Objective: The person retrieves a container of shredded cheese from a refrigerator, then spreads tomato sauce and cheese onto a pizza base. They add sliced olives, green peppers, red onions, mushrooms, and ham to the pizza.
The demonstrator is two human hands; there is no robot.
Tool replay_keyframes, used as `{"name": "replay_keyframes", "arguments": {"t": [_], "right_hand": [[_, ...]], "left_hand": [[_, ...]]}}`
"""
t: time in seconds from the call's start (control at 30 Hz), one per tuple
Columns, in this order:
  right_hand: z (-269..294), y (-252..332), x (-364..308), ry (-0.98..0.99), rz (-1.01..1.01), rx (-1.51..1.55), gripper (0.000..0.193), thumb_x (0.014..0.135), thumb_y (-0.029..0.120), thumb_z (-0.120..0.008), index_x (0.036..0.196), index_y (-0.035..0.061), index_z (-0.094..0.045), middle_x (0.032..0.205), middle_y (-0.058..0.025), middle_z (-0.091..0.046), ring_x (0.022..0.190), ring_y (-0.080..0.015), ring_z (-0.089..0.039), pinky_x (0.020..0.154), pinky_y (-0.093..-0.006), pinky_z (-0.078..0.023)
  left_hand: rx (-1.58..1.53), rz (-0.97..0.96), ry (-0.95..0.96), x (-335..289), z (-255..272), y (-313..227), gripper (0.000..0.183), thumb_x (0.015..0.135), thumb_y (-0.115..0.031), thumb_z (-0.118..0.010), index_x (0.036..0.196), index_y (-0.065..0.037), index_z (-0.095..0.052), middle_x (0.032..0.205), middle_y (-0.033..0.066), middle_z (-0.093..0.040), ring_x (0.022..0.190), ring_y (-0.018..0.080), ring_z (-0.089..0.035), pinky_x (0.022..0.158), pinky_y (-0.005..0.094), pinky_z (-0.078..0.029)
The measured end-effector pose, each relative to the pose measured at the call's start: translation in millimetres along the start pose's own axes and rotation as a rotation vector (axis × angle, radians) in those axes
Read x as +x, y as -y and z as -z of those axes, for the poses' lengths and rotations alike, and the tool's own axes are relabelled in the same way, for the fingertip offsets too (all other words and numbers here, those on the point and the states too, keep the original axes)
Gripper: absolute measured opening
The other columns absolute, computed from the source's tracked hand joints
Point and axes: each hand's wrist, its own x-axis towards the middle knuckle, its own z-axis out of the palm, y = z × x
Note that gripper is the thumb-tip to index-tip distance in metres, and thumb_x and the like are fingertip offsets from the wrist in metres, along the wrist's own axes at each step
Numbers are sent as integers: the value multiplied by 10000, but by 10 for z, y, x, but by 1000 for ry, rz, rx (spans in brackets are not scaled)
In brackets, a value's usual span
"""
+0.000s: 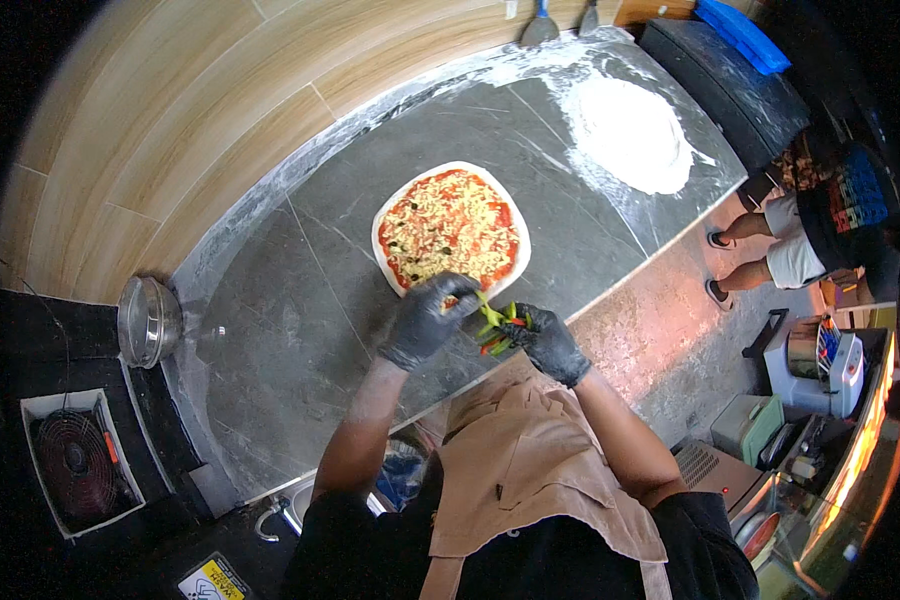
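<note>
An uncooked pizza with red sauce, shredded cheese and several dark olive pieces lies on the grey stone counter. My right hand, in a black glove, is closed around a bunch of green and red pepper strips just off the pizza's near right edge. Over the near edge of the crust, my left hand, also black-gloved, has its fingers pinched together at the end of a green strip that reaches toward the bunch. The fingertips partly hide what they pinch.
A mound of white flour covers the counter's far right. Two scrapers lean at the wall, beside a black box. A glass bowl stands at the left end. Another person stands beyond the right edge, near a white mixer.
</note>
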Motion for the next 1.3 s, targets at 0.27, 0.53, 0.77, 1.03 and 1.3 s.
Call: {"name": "replay_keyframes", "arguments": {"t": [0.27, 0.53, 0.77, 1.03, 1.3], "right_hand": [[-201, -167, 733, 61, -137, 350, 346, 1023, 235, -654, 1249, -27, -647, 1097, -96, -735, 953, -157, -684, 842, -315, -557], [-138, 41, 1056, -62, -253, 263, 351, 991, 225, -701, 1257, -4, -685, 1164, -66, -730, 1040, -147, -678, 907, -303, -569], [-264, 102, 1147, -69, -235, 284, 316, 1009, 196, -670, 1236, -24, -672, 1142, -89, -727, 998, -167, -688, 879, -332, -578], [-291, 48, 1159, -227, -203, 454, 314, 1010, 162, -663, 1251, -40, -653, 1156, -102, -724, 1017, -165, -686, 916, -322, -566], [-212, 71, 1060, -272, -228, 344, 327, 1011, 227, -674, 1248, 2, -692, 1140, -70, -737, 1003, -141, -685, 899, -316, -552]], "left_hand": [[341, 89, -115, 384, 422, 1161, 230, 908, -165, -727, 1108, -51, -724, 1025, 160, -729, 960, 320, -702, 856, 404, -548], [-34, 292, -2, 137, 372, 984, 327, 917, -159, -748, 1228, -66, -706, 1120, 106, -736, 1013, 216, -701, 865, 348, -558], [-201, 451, 39, -29, 94, 895, 320, 912, -178, -747, 1195, -35, -710, 1101, 165, -743, 1024, 288, -729, 867, 380, -562], [282, 7, 3, -8, 367, 906, 178, 951, -130, -679, 1102, -53, -734, 1000, 145, -737, 919, 297, -713, 818, 415, -559], [257, 207, -210, 653, 852, 1484, 198, 946, -175, -686, 1088, -46, -734, 1002, 155, -726, 945, 331, -706, 834, 417, -556]]}}
